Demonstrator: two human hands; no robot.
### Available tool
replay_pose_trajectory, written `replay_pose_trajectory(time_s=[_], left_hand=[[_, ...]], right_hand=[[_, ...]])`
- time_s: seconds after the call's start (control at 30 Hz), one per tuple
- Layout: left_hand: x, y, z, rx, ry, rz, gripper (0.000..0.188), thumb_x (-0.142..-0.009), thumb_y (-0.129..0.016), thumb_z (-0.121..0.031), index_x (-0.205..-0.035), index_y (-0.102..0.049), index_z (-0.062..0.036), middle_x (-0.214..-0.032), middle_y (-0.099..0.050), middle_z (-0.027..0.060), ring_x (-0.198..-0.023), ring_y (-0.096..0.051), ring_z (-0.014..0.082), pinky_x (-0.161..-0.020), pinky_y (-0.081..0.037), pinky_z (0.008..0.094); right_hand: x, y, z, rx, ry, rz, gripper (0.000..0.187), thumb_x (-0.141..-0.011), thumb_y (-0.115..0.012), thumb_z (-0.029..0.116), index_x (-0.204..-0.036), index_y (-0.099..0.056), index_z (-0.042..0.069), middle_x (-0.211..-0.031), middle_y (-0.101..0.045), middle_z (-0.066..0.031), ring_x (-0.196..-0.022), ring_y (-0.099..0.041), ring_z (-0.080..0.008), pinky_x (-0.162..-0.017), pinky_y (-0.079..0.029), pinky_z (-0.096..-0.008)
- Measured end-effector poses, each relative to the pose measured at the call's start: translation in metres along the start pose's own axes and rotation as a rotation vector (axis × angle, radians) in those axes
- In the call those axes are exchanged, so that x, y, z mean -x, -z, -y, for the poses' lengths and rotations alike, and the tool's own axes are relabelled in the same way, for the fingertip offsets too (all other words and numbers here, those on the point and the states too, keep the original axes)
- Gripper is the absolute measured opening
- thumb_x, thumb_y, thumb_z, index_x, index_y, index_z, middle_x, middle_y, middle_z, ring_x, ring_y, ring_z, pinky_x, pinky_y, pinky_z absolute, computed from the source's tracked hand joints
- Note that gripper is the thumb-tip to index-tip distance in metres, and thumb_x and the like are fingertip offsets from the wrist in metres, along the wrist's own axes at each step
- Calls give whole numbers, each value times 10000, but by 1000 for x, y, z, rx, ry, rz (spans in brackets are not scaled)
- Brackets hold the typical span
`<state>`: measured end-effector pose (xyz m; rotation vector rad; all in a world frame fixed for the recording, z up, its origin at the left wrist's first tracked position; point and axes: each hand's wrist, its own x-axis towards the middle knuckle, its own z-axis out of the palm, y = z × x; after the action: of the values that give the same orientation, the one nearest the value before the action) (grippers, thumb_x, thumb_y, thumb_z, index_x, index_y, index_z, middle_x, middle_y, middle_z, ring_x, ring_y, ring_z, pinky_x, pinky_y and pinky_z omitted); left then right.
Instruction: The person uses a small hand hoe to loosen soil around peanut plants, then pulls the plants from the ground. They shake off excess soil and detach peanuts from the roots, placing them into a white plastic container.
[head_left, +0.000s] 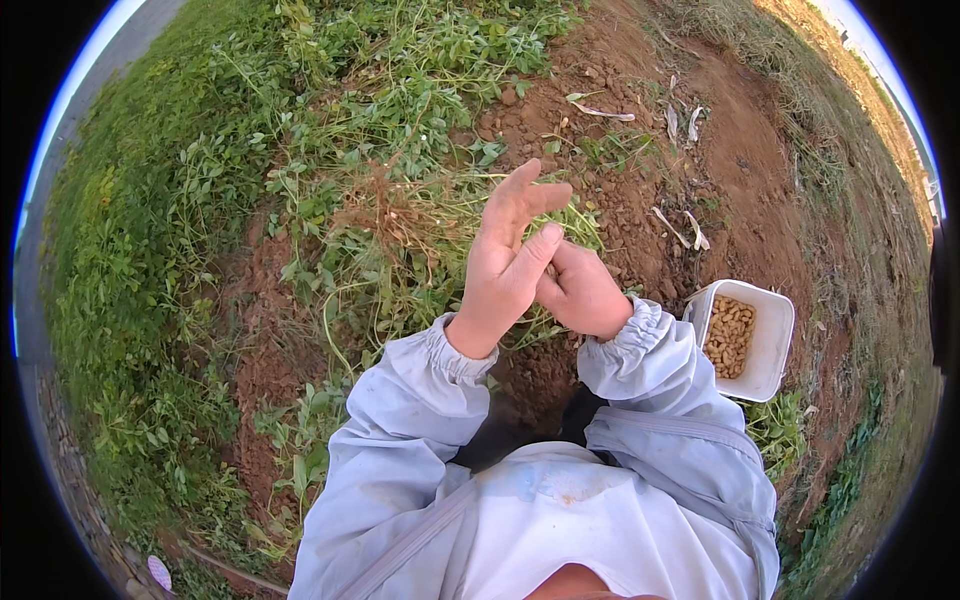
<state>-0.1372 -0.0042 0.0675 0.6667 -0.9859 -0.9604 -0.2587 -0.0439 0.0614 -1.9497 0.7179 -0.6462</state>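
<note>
My two hands meet in front of my body, over the leafy green plants. My left hand (502, 268) has its fingers stretched forward and apart, and its thumb lies across toward the other hand. Against it rests my right hand (588, 290), its fingers folded in; their tips and anything between them are hidden behind the left thumb. Just left of the hands lies an uprooted peanut plant (395, 218) with brown, tangled roots, its green stems running behind my fingers.
A white square bucket (772, 345), partly filled with peanuts in the shell (729, 335), stands by my right forearm. Dense green plants (150, 290) cover the left side. Reddish loose soil (740, 180) with dry pale leaves (692, 123) lies ahead on the right.
</note>
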Motion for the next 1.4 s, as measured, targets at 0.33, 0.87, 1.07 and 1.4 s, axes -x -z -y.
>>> replay_pose_trajectory(time_s=[0.33, 0.87, 1.07, 1.4], left_hand=[[-1, 5, 17, 375, 604, -214, 247, -927, -463, -109, -1101, -586, 17, -523, -278, -81, -419, -230, 25, -373, -189, 193], [88, 133, -57, 210, 640, -416, 270, -924, -486, -152, -1130, -554, 9, -615, -407, -66, -494, -370, 34, -425, -309, 179], [77, 174, -8, -183, 862, -434, 662, -894, -539, -336, -1370, -276, 41, -1413, -315, 210, -1318, -294, 319, -1058, -265, 436], [29, 245, 111, 193, 602, -977, 509, -828, -572, -274, -1242, -399, -32, -1303, -402, 160, -1245, -332, 314, -1063, -204, 488]], right_hand=[[-2, 9, -45, 719, 193, -26, 202, -760, -610, 183, -918, -538, 81, -825, -572, -93, -692, -606, -286, -543, -489, -396], [165, 216, -134, 992, -397, -406, 177, -867, -542, 147, -1003, -571, 38, -947, -595, -161, -842, -595, -330, -714, -477, -390], [280, 262, -239, 1142, -585, -358, 348, -857, -566, 149, -1182, -536, 31, -1159, -550, -164, -1067, -525, -341, -921, -424, -373], [1, -53, -61, -50, -106, 303, 267, -857, -577, 154, -1087, -588, 22, -1000, -593, -154, -889, -606, -269, -789, -477, -339]])
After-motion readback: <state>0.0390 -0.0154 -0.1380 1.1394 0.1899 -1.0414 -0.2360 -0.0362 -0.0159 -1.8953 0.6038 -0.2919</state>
